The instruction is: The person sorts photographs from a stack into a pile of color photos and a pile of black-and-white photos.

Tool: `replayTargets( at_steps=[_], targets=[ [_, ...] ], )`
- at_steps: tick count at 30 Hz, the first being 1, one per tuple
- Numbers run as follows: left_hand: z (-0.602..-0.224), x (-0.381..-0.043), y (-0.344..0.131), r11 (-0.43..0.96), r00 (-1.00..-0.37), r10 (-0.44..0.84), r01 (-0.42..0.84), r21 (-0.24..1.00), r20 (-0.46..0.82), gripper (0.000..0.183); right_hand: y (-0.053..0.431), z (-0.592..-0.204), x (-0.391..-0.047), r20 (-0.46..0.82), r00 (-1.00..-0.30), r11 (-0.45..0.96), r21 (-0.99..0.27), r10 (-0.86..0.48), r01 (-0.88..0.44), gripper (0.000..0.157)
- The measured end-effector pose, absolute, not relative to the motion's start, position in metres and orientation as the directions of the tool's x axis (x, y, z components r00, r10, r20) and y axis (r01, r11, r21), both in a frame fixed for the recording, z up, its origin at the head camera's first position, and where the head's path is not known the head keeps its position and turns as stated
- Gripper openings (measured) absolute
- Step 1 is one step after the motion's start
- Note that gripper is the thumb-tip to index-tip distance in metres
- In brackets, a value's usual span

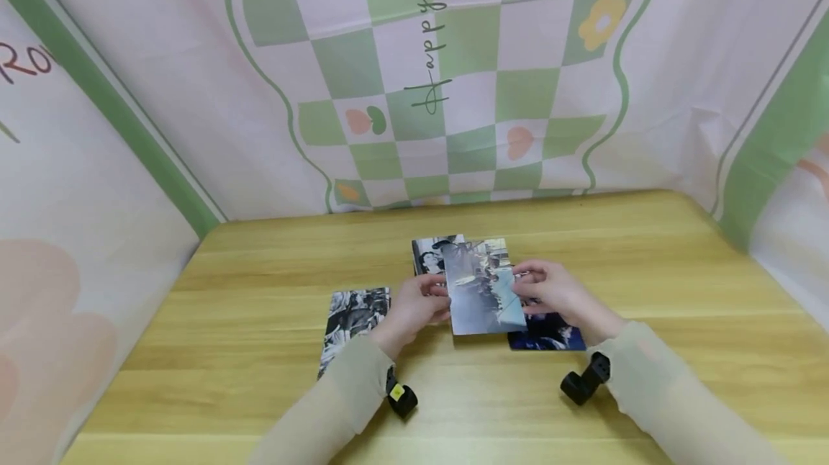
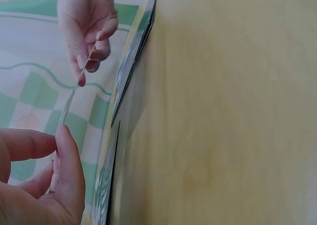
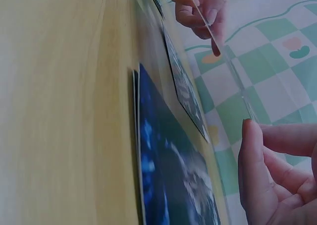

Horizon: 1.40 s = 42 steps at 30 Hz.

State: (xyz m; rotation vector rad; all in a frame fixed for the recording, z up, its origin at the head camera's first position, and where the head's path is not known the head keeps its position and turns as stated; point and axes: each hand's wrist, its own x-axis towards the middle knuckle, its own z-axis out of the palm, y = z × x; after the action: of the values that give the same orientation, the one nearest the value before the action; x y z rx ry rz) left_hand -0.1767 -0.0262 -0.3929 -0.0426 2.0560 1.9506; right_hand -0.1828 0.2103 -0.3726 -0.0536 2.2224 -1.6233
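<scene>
Both hands hold one photo print [image 1: 482, 292] above the table, a hazy grey-blue picture with a turquoise patch. My left hand [image 1: 417, 307] pinches its left edge between thumb and fingers; my right hand [image 1: 550, 289] pinches the right edge. In both wrist views the print is seen nearly edge-on, clear of the tabletop. Behind it lies a black-and-white photo [image 1: 429, 256], partly covered. Dark blue photos [image 3: 168, 160] lie under my right hand, seemingly stacked. Another black-and-white photo [image 1: 352, 314] rests beside my left hand, its lower part hidden by the forearm.
The wooden table [image 1: 259, 378] spreads out around the photos. A cloth with green and white checks [image 1: 466, 40] hangs at the table's back edge, and more printed cloth stands at both sides. Black wrist cameras [image 1: 401, 396] sit on both wrists, close above the table.
</scene>
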Motion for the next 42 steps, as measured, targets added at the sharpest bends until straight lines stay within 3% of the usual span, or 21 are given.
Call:
replayTargets(
  at_steps=[17, 29, 42],
  targets=[
    [-0.394, -0.169, 0.012, 0.125, -0.913, 0.281, -0.271, 0.954, -0.296, 0.033, 0.255, -0.376, -0.164, -0.286, -0.922, 0.436, -0.887, -0.260, 0.152, 0.053],
    [-0.400, -0.166, 0.029, 0.069, -0.899, 0.333, -0.278, 0.958, -0.285, 0.044, 0.275, -0.383, -0.164, -0.289, -0.916, 0.424, -0.893, -0.279, 0.153, 0.051],
    [-0.400, -0.167, 0.034, 0.054, -0.877, 0.364, -0.318, 0.947, -0.315, 0.043, 0.284, -0.385, -0.167, -0.335, -0.903, 0.433, -0.879, -0.268, 0.197, 0.055]
  ],
)
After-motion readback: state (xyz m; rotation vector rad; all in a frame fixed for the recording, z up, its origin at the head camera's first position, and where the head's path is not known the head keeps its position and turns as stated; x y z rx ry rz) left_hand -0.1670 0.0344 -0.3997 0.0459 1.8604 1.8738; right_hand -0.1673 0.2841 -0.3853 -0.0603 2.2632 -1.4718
